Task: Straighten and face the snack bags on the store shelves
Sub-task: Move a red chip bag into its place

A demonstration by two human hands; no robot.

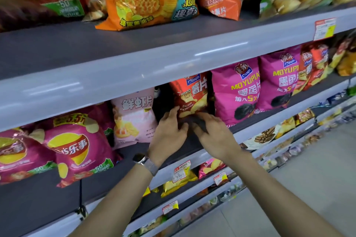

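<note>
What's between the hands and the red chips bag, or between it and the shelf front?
Nothing visible. Left hand and right hand hold the red chips bag by its bottom edge; pink bag and magenta bag sit beside it, not in front.

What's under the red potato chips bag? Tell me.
The dark shelf deck runs beneath the red potato chips bag. The left hand and right hand grip and cover its bottom edge, so contact with the deck is hidden.

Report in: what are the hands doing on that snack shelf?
Left hand and right hand gripping bottom of red chip bag. Bag upright, front facing out, between pink bag and magenta bag. Nothing blocking.
</note>
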